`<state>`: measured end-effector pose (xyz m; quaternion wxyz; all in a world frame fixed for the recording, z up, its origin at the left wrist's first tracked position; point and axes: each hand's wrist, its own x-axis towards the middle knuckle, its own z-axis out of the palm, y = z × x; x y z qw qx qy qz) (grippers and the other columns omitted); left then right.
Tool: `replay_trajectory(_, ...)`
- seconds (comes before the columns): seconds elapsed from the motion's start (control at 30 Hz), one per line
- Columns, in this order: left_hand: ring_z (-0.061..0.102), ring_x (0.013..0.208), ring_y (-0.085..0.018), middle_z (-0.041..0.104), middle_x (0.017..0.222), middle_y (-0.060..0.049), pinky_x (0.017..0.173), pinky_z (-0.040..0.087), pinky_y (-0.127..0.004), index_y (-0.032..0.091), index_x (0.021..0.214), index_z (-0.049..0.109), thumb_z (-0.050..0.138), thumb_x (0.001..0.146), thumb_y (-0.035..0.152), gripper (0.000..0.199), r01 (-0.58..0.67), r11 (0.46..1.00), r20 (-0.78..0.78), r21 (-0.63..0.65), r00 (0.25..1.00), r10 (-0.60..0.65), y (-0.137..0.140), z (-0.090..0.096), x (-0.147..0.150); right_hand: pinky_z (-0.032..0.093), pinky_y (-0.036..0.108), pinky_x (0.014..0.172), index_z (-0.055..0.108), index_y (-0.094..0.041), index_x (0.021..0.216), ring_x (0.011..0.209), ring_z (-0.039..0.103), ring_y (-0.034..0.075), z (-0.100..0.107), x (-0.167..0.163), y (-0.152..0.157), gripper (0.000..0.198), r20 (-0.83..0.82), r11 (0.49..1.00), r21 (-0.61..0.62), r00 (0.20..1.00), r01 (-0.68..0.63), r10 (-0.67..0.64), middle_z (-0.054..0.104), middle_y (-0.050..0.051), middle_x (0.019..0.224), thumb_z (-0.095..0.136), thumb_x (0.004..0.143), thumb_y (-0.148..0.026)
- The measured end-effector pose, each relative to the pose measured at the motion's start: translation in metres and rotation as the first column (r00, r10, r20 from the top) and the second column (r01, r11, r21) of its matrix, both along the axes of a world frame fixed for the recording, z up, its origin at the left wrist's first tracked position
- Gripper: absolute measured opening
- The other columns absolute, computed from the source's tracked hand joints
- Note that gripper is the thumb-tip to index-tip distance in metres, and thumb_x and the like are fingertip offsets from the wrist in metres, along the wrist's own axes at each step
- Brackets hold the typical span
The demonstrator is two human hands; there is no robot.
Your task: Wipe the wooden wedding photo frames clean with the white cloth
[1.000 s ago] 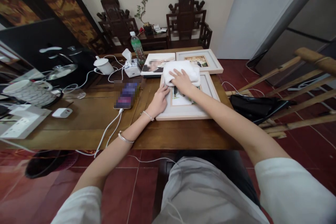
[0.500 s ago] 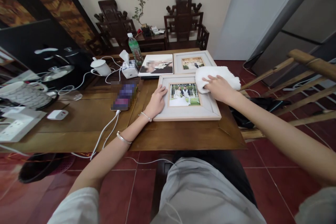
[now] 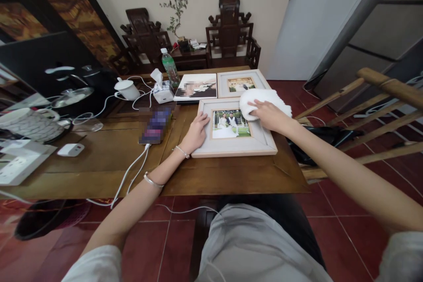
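Observation:
A white picture frame (image 3: 228,147) with a photo of two people in it lies flat on the wooden table. My left hand (image 3: 197,131) grips its left edge, fingers bent over the rim. On the upper right corner rests a bunched white towel (image 3: 276,99), with my right hand (image 3: 267,115) closed on its near side. The towel covers that corner and a little of the photo's right edge. Just behind lie a second white picture frame (image 3: 223,88) and a flat photo panel (image 3: 194,87), side by side.
Left on the table (image 3: 99,163) are a phone (image 3: 156,128) on a white cable, a charger (image 3: 70,150), a tissue box (image 3: 163,92), a green bottle (image 3: 170,66), a lidded cup (image 3: 127,90) and a power strip (image 3: 24,163). A wooden rack (image 3: 380,110) stands at the right.
My right hand has slid the towel slightly left along the frame's upper right corner. My left hand keeps its place on the left edge. The whole view has shifted a little.

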<state>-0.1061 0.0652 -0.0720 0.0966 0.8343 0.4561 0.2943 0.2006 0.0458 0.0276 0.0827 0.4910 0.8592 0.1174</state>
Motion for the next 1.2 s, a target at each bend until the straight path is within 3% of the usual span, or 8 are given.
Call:
replay_trajectory(0.17,0.041,0.150,-0.031,0.058,0.149,-0.016,0.126,0.033,-0.052,0.010,0.133,0.067,0.041,0.083,0.000,0.058,-0.027,1.000,-0.020,0.003,0.999,0.027,-0.001,0.000,0.002,0.039,0.052,0.110,0.071,-0.010,0.127,0.142,0.047,0.036,-0.015,-0.006,0.009,0.055,-0.007,0.997,0.069,1.000,-0.019,0.019,0.049,0.020,0.156,0.040,0.084,0.005)
replay_trajectory(0.4,0.040,0.151,-0.031,0.058,0.150,-0.015,0.127,0.031,-0.052,0.011,0.134,0.067,0.043,0.082,0.002,0.058,-0.022,0.999,0.006,-0.028,1.000,0.022,-0.003,0.003,0.002,0.045,0.047,0.109,0.074,-0.010,0.121,0.140,0.051,0.034,0.012,-0.012,-0.088,0.055,-0.043,0.975,-0.195,0.994,-0.106,0.099,0.053,0.020,0.154,0.045,0.077,0.006)
replay_trajectory(0.5,0.039,0.151,-0.031,0.057,0.151,-0.015,0.127,0.031,-0.053,0.011,0.134,0.067,0.043,0.082,0.003,0.058,-0.013,0.999,0.008,-0.030,1.000,0.013,-0.003,0.004,0.002,0.046,0.043,0.109,0.073,-0.012,0.123,0.139,0.053,0.031,0.019,-0.015,-0.110,0.059,-0.101,0.954,-0.254,0.985,-0.160,0.138,0.052,0.017,0.155,0.043,0.075,0.008)
replay_trajectory(0.63,0.040,0.151,-0.031,0.058,0.150,-0.015,0.126,0.031,-0.054,0.012,0.133,0.067,0.042,0.082,0.003,0.057,-0.019,1.000,-0.003,-0.014,1.000,0.019,-0.003,0.003,0.002,0.041,0.048,0.116,0.069,-0.010,0.130,0.146,0.044,0.036,0.011,-0.016,-0.083,0.062,-0.144,0.981,-0.178,0.988,-0.078,0.053,0.043,0.019,0.161,0.044,0.076,0.008)
replay_trajectory(0.8,0.041,0.151,-0.030,0.059,0.150,-0.013,0.126,0.032,-0.054,0.014,0.133,0.067,0.042,0.082,0.002,0.058,-0.018,1.000,0.015,-0.005,1.000,0.018,-0.003,0.000,0.001,0.032,0.059,0.119,0.064,-0.011,0.138,0.151,0.032,0.042,-0.004,-0.019,-0.003,0.064,-0.183,0.986,0.142,0.981,0.086,-0.059,0.037,0.020,0.164,0.042,0.080,0.007)
replay_trajectory(0.9,0.040,0.151,-0.030,0.059,0.150,-0.012,0.126,0.031,-0.054,0.015,0.134,0.067,0.042,0.082,0.002,0.058,-0.018,1.000,0.024,-0.012,1.000,0.018,-0.003,-0.001,0.000,0.029,0.063,0.117,0.065,-0.012,0.138,0.147,0.037,0.044,-0.013,-0.027,0.017,0.059,-0.081,0.985,0.145,0.993,0.096,-0.085,0.042,0.021,0.161,0.040,0.087,0.004)
replay_trajectory(1.07,0.040,0.151,-0.030,0.058,0.150,-0.011,0.126,0.030,-0.056,0.017,0.136,0.066,0.044,0.082,0.003,0.060,-0.013,1.000,0.031,-0.026,0.999,0.014,-0.002,0.000,0.001,0.039,0.051,0.104,0.070,-0.010,0.126,0.126,0.056,0.039,-0.010,-0.039,-0.018,0.048,0.048,0.997,0.053,0.997,0.050,-0.052,0.059,0.024,0.140,0.041,0.090,0.000)
replay_trajectory(1.2,0.041,0.151,-0.030,0.059,0.150,-0.012,0.127,0.031,-0.054,0.014,0.134,0.067,0.042,0.082,0.001,0.059,-0.024,1.000,0.023,-0.005,0.999,0.024,-0.002,0.000,0.002,0.046,0.041,0.091,0.070,-0.012,0.124,0.110,0.065,0.033,0.015,-0.041,-0.073,0.050,0.059,0.985,-0.175,0.998,-0.005,0.015,0.067,0.022,0.126,0.040,0.087,0.003)
